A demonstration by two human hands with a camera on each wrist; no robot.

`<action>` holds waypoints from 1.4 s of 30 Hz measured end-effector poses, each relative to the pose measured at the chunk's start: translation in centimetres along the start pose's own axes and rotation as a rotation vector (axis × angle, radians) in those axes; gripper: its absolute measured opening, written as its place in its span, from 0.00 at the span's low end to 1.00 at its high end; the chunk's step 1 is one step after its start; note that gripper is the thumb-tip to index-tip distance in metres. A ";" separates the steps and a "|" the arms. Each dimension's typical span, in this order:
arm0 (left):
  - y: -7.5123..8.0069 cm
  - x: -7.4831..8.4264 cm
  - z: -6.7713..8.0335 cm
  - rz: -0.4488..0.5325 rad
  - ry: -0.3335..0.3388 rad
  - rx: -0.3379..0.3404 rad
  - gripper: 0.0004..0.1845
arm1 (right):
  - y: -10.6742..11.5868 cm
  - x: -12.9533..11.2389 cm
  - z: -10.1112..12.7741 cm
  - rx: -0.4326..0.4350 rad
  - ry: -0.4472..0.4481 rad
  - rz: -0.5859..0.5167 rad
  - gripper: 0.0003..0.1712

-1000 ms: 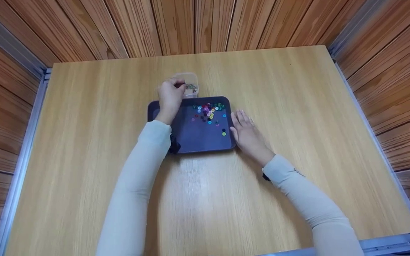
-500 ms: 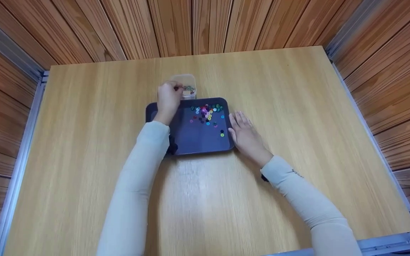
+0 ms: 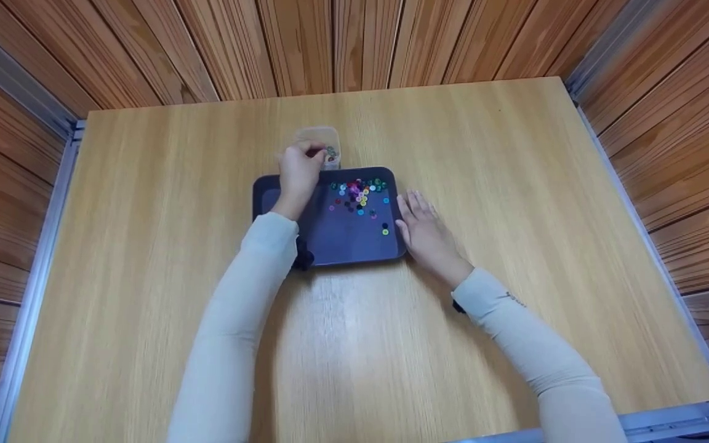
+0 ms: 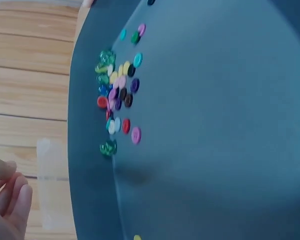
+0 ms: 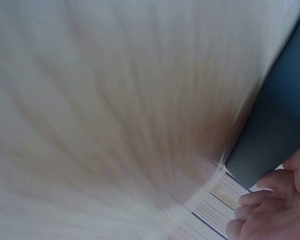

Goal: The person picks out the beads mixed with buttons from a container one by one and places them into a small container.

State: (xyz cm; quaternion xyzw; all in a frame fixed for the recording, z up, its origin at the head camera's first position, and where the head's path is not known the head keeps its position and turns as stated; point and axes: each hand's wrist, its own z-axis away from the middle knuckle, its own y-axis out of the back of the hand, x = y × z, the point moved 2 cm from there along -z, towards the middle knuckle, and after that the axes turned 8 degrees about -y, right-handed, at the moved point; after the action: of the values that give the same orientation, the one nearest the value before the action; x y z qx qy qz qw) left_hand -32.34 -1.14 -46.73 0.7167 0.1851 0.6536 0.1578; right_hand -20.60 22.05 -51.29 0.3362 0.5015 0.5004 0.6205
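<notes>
My left hand (image 3: 298, 177) reaches over the left end of the dark blue tray (image 3: 348, 243) to a small clear plastic container (image 3: 319, 134) behind it. Its fingers are bent, with the tips over the container's left side, and in the left wrist view they sit close together beside the container (image 4: 55, 187). Whether anything small is between them I cannot tell. Several green and brownish beads (image 3: 330, 152) lie inside the container. My right hand (image 3: 428, 237) rests with straight fingers against the tray's right side.
Mixed colourful buttons (image 3: 362, 198) and green glassy beads (image 4: 107, 57) are clustered at the tray's back right. A yellow-green button (image 3: 385, 232) lies apart near the right wall. Wood-panelled walls (image 3: 360, 43) border the wooden table (image 3: 342, 344).
My left hand dips slightly left, then moves a little right over the container; its fingertips stay near it. My right hand stays at the tray's side. The view shifts slightly.
</notes>
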 end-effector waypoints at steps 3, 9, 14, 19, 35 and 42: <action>-0.6 0.3 0.3 0.045 0.033 -0.020 0.11 | 0.0 0.0 0.0 0.005 0.004 0.001 0.34; -2.1 0.5 1.1 0.093 0.031 -0.020 0.10 | 0.1 0.1 0.1 0.028 0.021 -0.001 0.33; -3.3 0.4 1.9 0.136 0.021 -0.007 0.10 | 0.1 0.1 0.1 0.022 0.020 0.000 0.33; -4.5 0.5 2.3 0.168 0.007 -0.014 0.10 | 0.1 0.1 0.1 0.014 0.013 0.009 0.33; -8.7 0.0 3.6 0.103 0.111 -0.185 0.12 | -0.1 0.2 -0.1 0.006 0.029 -0.011 0.33; -9.4 -0.3 3.7 0.088 0.092 -0.190 0.12 | -0.2 0.3 -0.2 0.040 0.048 -0.014 0.33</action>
State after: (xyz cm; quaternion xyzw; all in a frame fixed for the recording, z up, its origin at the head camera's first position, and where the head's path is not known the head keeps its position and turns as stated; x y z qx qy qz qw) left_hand -29.21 7.08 -51.75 0.6754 0.0977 0.7066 0.1874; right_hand -20.73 22.22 -51.58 0.3330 0.5285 0.4939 0.6049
